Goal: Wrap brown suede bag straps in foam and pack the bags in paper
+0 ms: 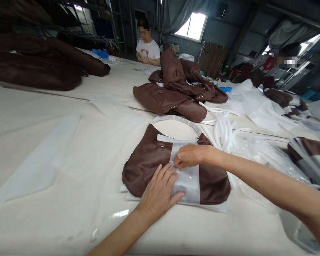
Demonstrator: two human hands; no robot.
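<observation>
A brown handbag (141, 163) lies flat on the table in front of me, its wrapped handle (176, 118) arching away at the top. Around its middle runs a translucent plastic band (188, 186). My left hand (160, 190) rests flat with fingers spread over the bag and the band's left edge. Just above it, my right hand (190, 155) is closed with curled fingertips pressed at the band; what they pinch, if anything, is hidden. A white strip (164, 138) sticks out near the bag's zipper. White sheet edges show under the bag.
Brown bags (173, 81) are piled behind, beside white foam tubes (224, 129). Clear plastic bags (266, 156) and white sheets (256, 103) cover the right side. More brown bags (34, 64) lie far left. A translucent sheet (40, 160) lies left. A person (148, 46) is across the table.
</observation>
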